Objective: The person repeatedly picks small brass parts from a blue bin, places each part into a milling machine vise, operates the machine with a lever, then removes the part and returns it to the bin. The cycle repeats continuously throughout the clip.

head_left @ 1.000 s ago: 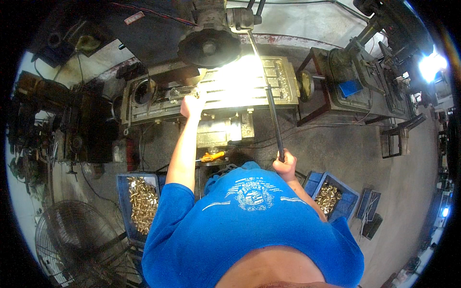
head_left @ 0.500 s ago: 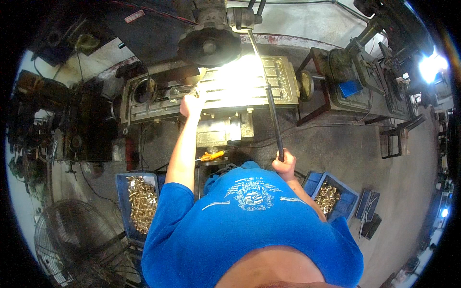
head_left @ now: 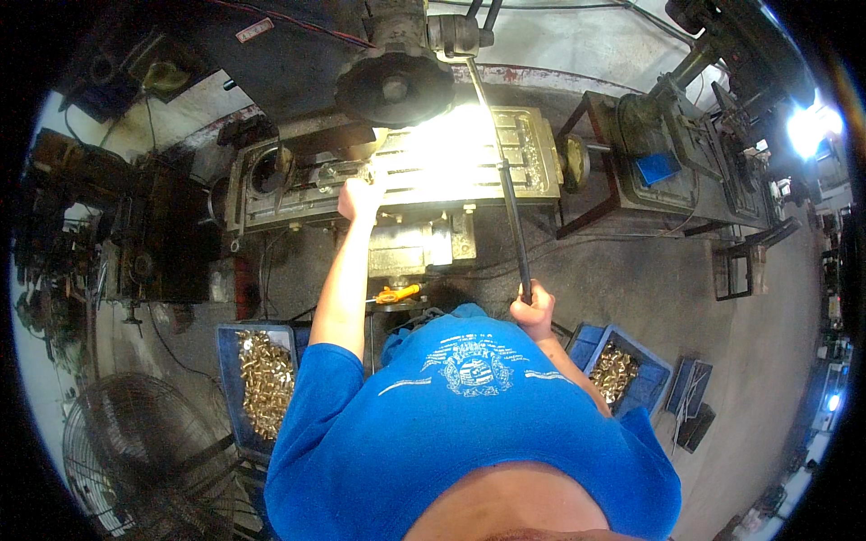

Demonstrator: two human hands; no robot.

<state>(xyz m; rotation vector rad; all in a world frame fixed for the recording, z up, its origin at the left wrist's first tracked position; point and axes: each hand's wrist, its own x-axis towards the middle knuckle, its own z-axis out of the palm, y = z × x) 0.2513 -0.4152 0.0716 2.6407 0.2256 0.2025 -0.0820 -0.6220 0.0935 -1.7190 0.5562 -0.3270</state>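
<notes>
My right hand [head_left: 534,308] is wrapped round the lower end of a long dark lever [head_left: 515,214], which runs up to the machine head [head_left: 397,77]. Reaching forward, my left hand [head_left: 360,198] is closed at the front edge of the slotted machine table [head_left: 526,171], beside a small fixture [head_left: 338,173]. What its fingers hold, if anything, I cannot make out. Bright lamp glare washes out the table's middle. An orange-handled tool [head_left: 398,294] lies below the table, in front of my body.
Blue bins with brass-coloured metal parts stand at my left [head_left: 268,383] and right [head_left: 615,374]. A caged fan [head_left: 135,451] is at the lower left. Another machine bench [head_left: 667,194] with a blue object [head_left: 658,166] stands at the right. Dark machinery lines the left.
</notes>
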